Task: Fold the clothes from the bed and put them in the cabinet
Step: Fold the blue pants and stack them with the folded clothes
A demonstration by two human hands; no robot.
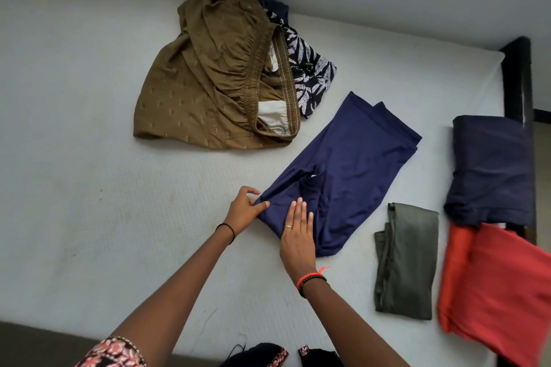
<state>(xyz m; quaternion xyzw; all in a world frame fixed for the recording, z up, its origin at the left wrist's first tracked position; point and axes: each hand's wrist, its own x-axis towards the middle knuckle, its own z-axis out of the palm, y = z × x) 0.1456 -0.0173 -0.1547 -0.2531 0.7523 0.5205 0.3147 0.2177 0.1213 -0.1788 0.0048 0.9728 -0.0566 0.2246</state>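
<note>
Nearest, two pieces of black fabric (256,354) with patterned trim show at the near edge of the bed (74,188). Beyond them, your right grip (296,232) lies flat and open, fingers straight and together, pressing the near end of the blue garment (351,158). Your left grip (246,208) sits just beside it at the garment's left corner, thumb on the fabric edge and fingers curled, pinching that corner. The blue garment lies partly folded on the mattress, running diagonally away to your right, with a loose fold bunched just beyond your right fingertips. To the right, a folded olive-grey garment (408,259) lies flat, apart from the blue one. Further right, a red garment (492,292) lies at the bed's right edge, touching a folded dark navy garment (495,170) beyond it. Farther away, left of centre, a crumpled brown garment (208,83) with an elastic waistband overlaps a navy leaf-print garment (310,74). The dark bed frame (517,77) shows at the far right corner.
</note>
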